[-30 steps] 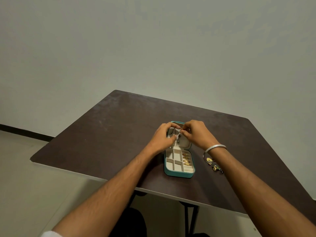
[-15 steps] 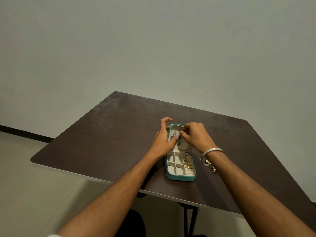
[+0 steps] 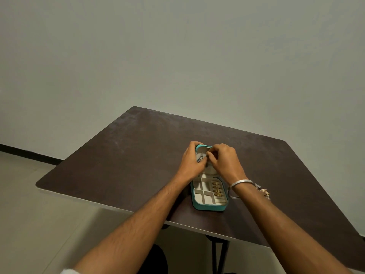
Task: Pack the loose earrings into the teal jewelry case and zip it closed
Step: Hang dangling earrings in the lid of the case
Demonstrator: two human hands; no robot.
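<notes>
Head view: loose earrings (image 3: 264,192) right of teal case (image 3: 209,207), behind wrist.

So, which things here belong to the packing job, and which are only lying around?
Belong to the job:
- teal jewelry case, open on the table
- dark earring pinched at the lid
- gold earrings already in a compartment
- loose earrings on the table by the right wrist
- left hand, right hand

Just there:
- table
- silver bangle on the right wrist
</notes>
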